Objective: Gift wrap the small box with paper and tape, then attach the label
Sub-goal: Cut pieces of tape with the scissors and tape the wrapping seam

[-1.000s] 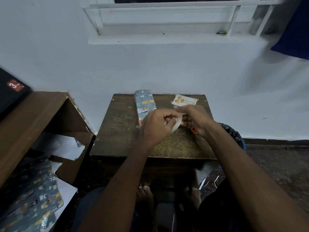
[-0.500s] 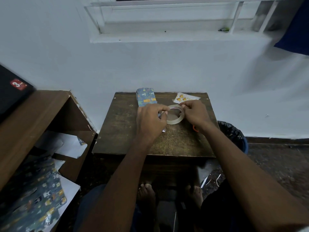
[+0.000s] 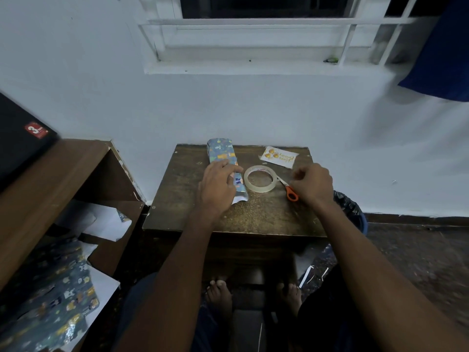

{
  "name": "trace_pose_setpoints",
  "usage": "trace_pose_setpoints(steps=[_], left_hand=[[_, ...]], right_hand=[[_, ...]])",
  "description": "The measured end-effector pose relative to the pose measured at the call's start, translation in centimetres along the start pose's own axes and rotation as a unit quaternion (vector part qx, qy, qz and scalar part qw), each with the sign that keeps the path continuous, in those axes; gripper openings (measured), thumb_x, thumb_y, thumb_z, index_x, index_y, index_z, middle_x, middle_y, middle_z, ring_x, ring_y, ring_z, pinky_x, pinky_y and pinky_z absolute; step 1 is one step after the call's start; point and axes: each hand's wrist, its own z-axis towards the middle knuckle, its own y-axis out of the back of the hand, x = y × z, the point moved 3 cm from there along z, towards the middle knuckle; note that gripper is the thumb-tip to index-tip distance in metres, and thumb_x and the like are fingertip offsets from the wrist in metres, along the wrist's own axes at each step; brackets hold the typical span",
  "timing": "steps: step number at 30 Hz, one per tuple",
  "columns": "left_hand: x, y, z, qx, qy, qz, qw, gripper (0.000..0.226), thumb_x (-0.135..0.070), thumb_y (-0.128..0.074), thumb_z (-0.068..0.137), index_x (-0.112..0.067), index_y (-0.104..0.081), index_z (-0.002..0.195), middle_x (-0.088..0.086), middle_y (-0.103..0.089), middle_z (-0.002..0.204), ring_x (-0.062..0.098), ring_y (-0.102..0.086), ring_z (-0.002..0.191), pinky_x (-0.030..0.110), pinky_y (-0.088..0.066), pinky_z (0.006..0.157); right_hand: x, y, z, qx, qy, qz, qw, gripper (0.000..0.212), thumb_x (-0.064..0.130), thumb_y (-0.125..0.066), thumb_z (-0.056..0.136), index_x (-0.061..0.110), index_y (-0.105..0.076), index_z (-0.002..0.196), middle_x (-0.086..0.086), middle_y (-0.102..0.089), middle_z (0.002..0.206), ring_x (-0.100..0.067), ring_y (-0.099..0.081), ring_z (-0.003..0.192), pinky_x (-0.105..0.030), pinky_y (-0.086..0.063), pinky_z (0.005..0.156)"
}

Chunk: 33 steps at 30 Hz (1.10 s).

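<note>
**Wrapping halted at the open end**

Below a barred window, our small wooden table (image 3: pixel 177 199) carries everything within reach. Our left hand (image 3: pixel 218 189) rests with relaxed fingers on the papered box (image 3: pixel 220 151), seemingly pinning the loose flap. The tape roll (image 3: pixel 259 178) lies flat between our hands. Our right hand (image 3: pixel 313 185) hovers curled above the scissors (image 3: pixel 291 193); whether it pinches anything we cannot tell. The label (image 3: pixel 279 156) waits behind.

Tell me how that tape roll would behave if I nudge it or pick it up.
The tape roll lies flat on the table, so a nudge would probably slide it, not roll it. It is a thin open ring, so likely light and easy to hook with one finger. Stood on edge it would probably roll. The scissors right beside it may block a push rightward.
</note>
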Motion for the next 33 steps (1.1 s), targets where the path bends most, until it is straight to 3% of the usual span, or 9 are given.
trace_pose_setpoints(steps=[2,6,11,15,19,21,25,28,33], left_hand=[[0.2,0.2,-0.2,0.022,0.003,0.015,1.000,0.041,-0.004,-0.053,0.100,-0.024,-0.073,0.129,0.006,-0.057,0.147,0.027,-0.043,0.143,0.052,-0.043,0.112],[-0.4,0.9,-1.0,0.043,-0.014,0.066,0.997,0.049,-0.009,-0.067,0.094,-0.029,-0.067,0.138,0.005,-0.053,0.151,0.032,-0.044,0.134,0.052,-0.047,0.106],[-0.6,1.8,-2.1,0.020,0.018,0.065,0.998,0.051,0.001,-0.055,0.093,-0.021,-0.069,0.138,0.005,-0.055,0.146,0.033,-0.042,0.125,0.046,-0.045,0.103],[0.5,2.5,-2.0,0.026,0.006,0.050,0.998,0.054,0.006,-0.059,0.091,-0.021,-0.069,0.138,0.002,-0.054,0.147,0.029,-0.042,0.130,0.041,-0.042,0.107],[1.2,2.5,-2.0,0.122,-0.053,0.146,0.980,0.077,-0.014,-0.077,0.088,-0.044,-0.049,0.153,-0.009,-0.024,0.171,0.023,-0.020,0.145,0.050,-0.024,0.117],[1.3,2.3,-1.8,0.162,-0.065,0.185,0.967,0.092,-0.014,-0.078,0.087,-0.048,-0.034,0.160,-0.013,-0.010,0.175,0.019,-0.010,0.150,0.052,-0.019,0.117],[1.1,1.9,-0.8,0.158,-0.093,0.230,0.956,0.102,-0.009,-0.076,0.088,-0.043,-0.020,0.166,-0.015,-0.014,0.174,0.025,-0.013,0.152,0.044,-0.017,0.115],[0.7,2.0,0.1,0.126,-0.092,0.255,0.954,0.099,-0.009,-0.077,0.087,-0.042,-0.024,0.165,-0.007,-0.028,0.164,0.028,-0.022,0.146,0.044,-0.022,0.112],[1.1,2.4,0.2,0.086,-0.085,0.241,0.963,0.078,-0.017,-0.083,0.080,-0.045,-0.047,0.143,0.002,-0.030,0.154,0.029,-0.023,0.144,0.045,-0.023,0.110]], right_hand=[[0.2,-0.4,-1.1,0.027,0.008,-0.036,0.999,0.007,0.012,-0.076,0.077,0.017,-0.076,0.081,-0.002,-0.071,0.081,-0.024,-0.065,0.082,-0.033,-0.053,0.070],[0.8,-0.7,-2.5,0.015,0.041,-0.091,0.995,0.002,0.009,-0.071,0.074,0.011,-0.072,0.075,-0.008,-0.067,0.078,-0.030,-0.063,0.077,-0.035,-0.053,0.064],[0.9,-0.6,-3.5,0.022,0.032,-0.121,0.992,0.009,0.017,-0.071,0.079,0.008,-0.071,0.081,-0.014,-0.067,0.086,-0.033,-0.064,0.081,-0.036,-0.053,0.069],[1.5,-0.2,-4.6,0.026,0.026,-0.129,0.991,0.009,0.014,-0.069,0.081,0.005,-0.068,0.083,-0.017,-0.066,0.089,-0.037,-0.065,0.083,-0.036,-0.049,0.066],[1.7,0.4,-5.4,0.056,-0.004,-0.137,0.989,0.011,0.017,-0.073,0.078,0.010,-0.064,0.078,-0.013,-0.064,0.085,-0.038,-0.067,0.089,-0.034,-0.049,0.067],[1.6,0.2,-5.6,0.078,-0.009,-0.131,0.988,0.012,0.014,-0.073,0.075,0.009,-0.062,0.073,-0.012,-0.066,0.081,-0.037,-0.068,0.087,-0.034,-0.050,0.067],[1.8,-0.3,-5.8,0.094,0.035,-0.133,0.986,0.006,0.011,-0.073,0.077,0.011,-0.077,0.081,-0.009,-0.070,0.078,-0.033,-0.070,0.082,-0.033,-0.053,0.068],[1.9,-0.7,-6.3,0.076,0.070,-0.160,0.982,0.013,0.015,-0.073,0.083,0.017,-0.080,0.093,-0.011,-0.073,0.091,-0.032,-0.070,0.086,-0.035,-0.054,0.072],[2.5,-1.2,-7.1,0.037,0.084,-0.288,0.953,0.015,0.012,-0.064,0.093,0.012,-0.073,0.105,-0.014,-0.072,0.103,-0.035,-0.067,0.104,-0.034,-0.042,0.067]])
